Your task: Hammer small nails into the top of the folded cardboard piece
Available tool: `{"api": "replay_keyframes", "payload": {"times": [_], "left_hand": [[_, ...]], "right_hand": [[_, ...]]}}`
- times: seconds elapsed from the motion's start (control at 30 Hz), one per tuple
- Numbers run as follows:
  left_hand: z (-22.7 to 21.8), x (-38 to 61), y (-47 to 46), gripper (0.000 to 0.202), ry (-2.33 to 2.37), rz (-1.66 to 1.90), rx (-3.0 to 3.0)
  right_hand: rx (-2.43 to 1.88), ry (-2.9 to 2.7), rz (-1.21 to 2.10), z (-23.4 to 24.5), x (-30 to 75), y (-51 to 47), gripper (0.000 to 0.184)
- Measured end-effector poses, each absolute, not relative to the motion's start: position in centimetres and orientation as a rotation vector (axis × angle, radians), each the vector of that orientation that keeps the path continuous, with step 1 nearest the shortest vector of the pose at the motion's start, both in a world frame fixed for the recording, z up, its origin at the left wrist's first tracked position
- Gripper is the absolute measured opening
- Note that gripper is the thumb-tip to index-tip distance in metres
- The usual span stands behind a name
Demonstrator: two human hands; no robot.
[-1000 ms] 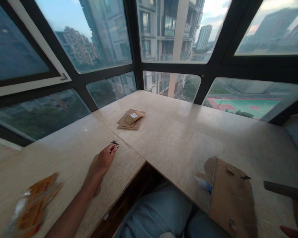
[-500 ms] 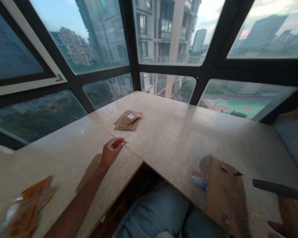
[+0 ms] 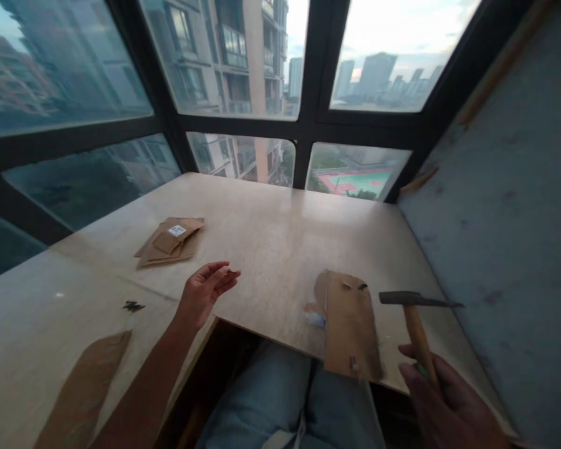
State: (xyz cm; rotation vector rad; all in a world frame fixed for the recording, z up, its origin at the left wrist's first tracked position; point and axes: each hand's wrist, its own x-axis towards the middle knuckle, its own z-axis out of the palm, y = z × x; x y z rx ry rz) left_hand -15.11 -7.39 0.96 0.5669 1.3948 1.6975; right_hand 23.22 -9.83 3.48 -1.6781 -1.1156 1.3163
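My left hand (image 3: pixel 206 290) is raised over the counter near its inner corner. Its thumb and fingertips pinch a small nail (image 3: pixel 234 272), mostly covered by the fingers. On the right, my right hand (image 3: pixel 449 399) wraps around the wooden handle of a hammer (image 3: pixel 418 333), whose dark head is up and lies roughly level. Between the hands, a flattened piece of cardboard (image 3: pixel 353 324) rests at the counter's front edge, with a dark mark near its top. A little pile of dark nails (image 3: pixel 133 305) lies left of my left hand.
Stacked brown cardboard pieces (image 3: pixel 171 243) with a white label lie farther back on the pale counter (image 3: pixel 262 237). Another cardboard strip (image 3: pixel 86 390) is beside my left forearm. Windows border the counter behind, and a patterned wall (image 3: pixel 495 218) rises at right.
The view has turned right, bringing the wall in and moving the orange packet out of sight. My right hand and the hammer have come more fully into view. The left hand keeps its pinch.
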Motion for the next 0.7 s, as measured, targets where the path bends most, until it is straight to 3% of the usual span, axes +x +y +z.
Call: {"api": "replay_keyframes", "payload": {"times": [0.23,0.5,0.7], "left_hand": [[0.1,-10.5,-2.1,0.05,1.374,1.462,0.781],[2.6,-2.4,1.0,0.057,1.063,1.238,0.852],[3.1,1.4,2.9,0.051,1.018,1.182,0.77]], "right_hand": [[-1.638,-1.153,1.291,2.6,23.4,-9.9,0.063],[-1.715,-1.187,1.298,2.1,24.2,-10.0,0.064],[-1.691,-1.129,1.265,2.1,24.2,-10.3,0.059]]}}
